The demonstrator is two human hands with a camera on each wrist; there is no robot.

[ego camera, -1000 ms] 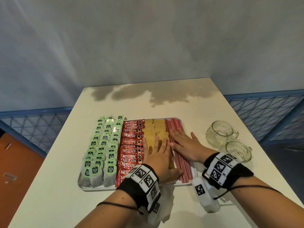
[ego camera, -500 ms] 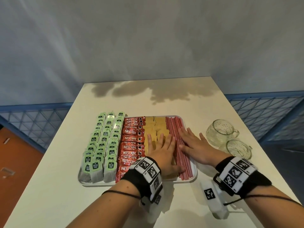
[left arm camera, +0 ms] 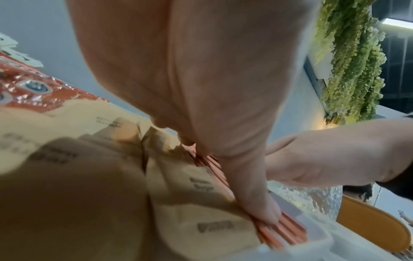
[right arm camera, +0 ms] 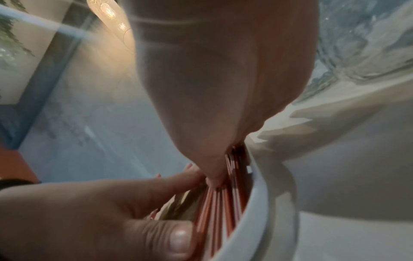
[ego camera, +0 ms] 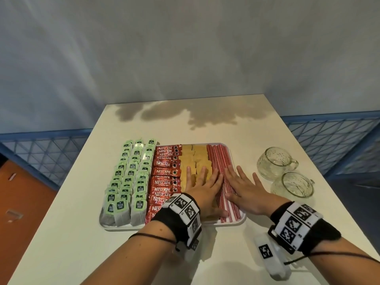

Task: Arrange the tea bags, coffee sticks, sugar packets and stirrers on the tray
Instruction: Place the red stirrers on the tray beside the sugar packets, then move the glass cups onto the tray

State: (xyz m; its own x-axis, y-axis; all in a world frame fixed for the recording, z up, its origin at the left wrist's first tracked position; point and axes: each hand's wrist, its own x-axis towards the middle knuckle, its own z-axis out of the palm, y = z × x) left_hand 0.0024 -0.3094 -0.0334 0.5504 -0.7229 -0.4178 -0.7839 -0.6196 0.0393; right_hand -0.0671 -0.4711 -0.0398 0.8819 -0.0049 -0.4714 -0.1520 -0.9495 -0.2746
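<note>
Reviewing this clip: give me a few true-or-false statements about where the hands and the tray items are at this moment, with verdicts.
1. The left hand lies flat on the tan paper sugar packets. True.
2. The right hand grips one of the two clear glass cups. False: it rests open on the red-and-white striped stirrers, apart from the cups.
3. The green-tagged tea bags fill the left side of the white rectangular tray. True.
4. The red foil coffee sticks lie at the tray's right edge. False: they lie between tea bags and sugar packets.
</note>
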